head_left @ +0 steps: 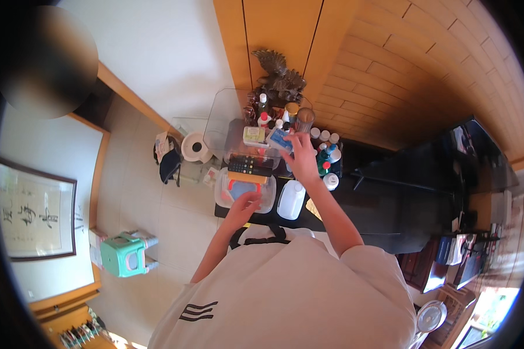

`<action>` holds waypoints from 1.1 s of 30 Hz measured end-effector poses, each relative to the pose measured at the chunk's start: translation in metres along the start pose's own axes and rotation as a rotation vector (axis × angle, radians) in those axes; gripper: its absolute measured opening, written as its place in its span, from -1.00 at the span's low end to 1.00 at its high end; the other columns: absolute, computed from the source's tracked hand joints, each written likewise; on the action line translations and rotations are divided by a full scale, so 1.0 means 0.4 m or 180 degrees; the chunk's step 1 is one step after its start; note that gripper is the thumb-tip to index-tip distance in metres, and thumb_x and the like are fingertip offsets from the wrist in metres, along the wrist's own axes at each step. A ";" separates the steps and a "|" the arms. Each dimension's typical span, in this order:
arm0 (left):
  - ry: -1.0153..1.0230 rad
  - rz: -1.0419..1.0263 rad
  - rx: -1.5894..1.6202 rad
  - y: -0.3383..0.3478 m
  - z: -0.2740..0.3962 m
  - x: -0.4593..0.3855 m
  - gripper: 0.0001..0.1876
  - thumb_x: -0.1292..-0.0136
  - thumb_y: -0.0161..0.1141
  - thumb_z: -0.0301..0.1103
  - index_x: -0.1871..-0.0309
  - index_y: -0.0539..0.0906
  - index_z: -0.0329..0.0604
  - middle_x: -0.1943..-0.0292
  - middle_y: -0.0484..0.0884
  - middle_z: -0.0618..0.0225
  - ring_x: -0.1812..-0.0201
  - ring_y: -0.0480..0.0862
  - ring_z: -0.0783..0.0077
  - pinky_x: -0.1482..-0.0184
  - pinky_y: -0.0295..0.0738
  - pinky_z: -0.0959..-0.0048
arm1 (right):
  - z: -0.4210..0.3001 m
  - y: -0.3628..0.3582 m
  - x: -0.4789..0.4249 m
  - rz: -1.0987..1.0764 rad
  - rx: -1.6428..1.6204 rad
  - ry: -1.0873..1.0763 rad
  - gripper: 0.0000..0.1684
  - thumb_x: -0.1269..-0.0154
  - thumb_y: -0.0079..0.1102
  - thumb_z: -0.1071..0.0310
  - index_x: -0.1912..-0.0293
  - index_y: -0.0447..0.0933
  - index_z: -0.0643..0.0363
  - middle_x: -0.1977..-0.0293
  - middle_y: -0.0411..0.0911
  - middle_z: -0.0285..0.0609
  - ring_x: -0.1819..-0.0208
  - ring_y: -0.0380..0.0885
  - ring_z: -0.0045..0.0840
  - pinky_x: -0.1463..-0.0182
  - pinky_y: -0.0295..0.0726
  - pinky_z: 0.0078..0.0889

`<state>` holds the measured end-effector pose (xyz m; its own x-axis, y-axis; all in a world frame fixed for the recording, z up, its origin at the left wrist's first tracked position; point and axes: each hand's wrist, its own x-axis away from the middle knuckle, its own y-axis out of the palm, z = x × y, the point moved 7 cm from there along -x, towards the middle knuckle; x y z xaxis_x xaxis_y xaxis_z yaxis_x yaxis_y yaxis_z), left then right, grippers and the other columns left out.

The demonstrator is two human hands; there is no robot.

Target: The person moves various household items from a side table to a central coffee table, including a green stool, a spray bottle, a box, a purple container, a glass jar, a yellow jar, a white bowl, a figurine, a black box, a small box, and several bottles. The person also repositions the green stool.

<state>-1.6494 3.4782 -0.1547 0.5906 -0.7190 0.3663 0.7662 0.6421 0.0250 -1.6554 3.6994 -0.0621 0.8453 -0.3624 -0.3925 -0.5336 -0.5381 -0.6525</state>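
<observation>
My right hand (303, 160) is around the near right corner of a small blue-and-white box (281, 139), thumb below and fingers over its edge. Beside that box sits a white container with a yellow-green label (254, 136). My left hand (243, 208) is over the front of a clear plastic bin (268, 203), fingers apart and nothing seen in them. Inside the bin lies a blue item with a red-orange rim (244, 190); two dark remote controls (249, 167) lie at its back. A white plastic jug (291, 200) stands between my arms.
Bottles and jars, such as a green bottle with a red cap (324, 167), crowd the black cabinet (367, 209). Behind them rises a dark eagle sculpture (281, 80). A television (423, 161) stands right. A green stool (124, 255) and a dark bag (170, 163) are on the left.
</observation>
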 end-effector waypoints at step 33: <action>-0.0221 -0.0348 0.3297 -0.091 0.093 0.024 -0.66 -0.25 0.17 -0.36 -0.08 0.40 -0.06 0.07 0.53 0.34 0.04 0.57 0.43 -0.03 0.47 0.32 | -0.316 0.090 0.195 0.0295 -0.1197 0.0208 -0.58 0.15 0.48 0.44 0.30 0.42 0.22 0.29 0.40 -0.18 0.23 0.45 -0.47 0.14 0.49 -0.51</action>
<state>-1.6811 3.4579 -0.1176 0.4901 -0.7912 0.3658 0.2030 0.5118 0.8348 -1.6120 3.5559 -0.0341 0.7962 -0.4637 -0.3888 -0.5899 -0.7377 -0.3284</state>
